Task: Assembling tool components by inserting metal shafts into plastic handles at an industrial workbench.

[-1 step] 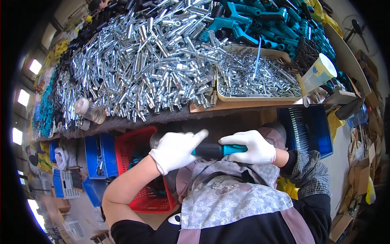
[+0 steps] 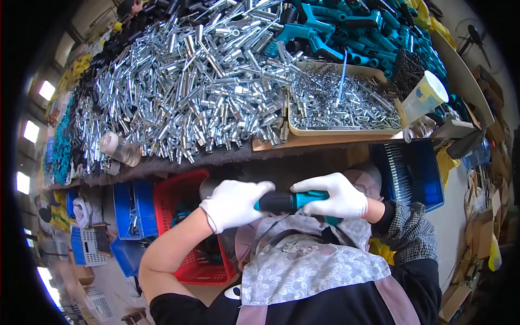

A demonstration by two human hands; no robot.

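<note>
Across my lap lies a teal-and-black tool handle [image 2: 276,202], level and thick, with a black middle section and teal toward both ends. My left hand [image 2: 234,203], in a white glove, is closed round its left end. Around the teal right part my right hand [image 2: 340,197], also gloved in white, wraps with the thumb below and the fingers above. Both ends of the handle are hidden in the gloves. Beyond my hands, a big heap of shiny metal sockets and rods [image 2: 184,92] covers the bench.
A cream tray [image 2: 346,131] holds small metal pins and springs, with a paper cup [image 2: 426,97] beside it. Teal handles [image 2: 374,43] pile up behind. A clear bottle [image 2: 120,149] lies at the bench edge. Below stand a red crate [image 2: 179,189] and blue bins [image 2: 132,208].
My left thumb, raised and pointing up to the right before, has come down against the black section of the handle. The right hand stays almost in place.
</note>
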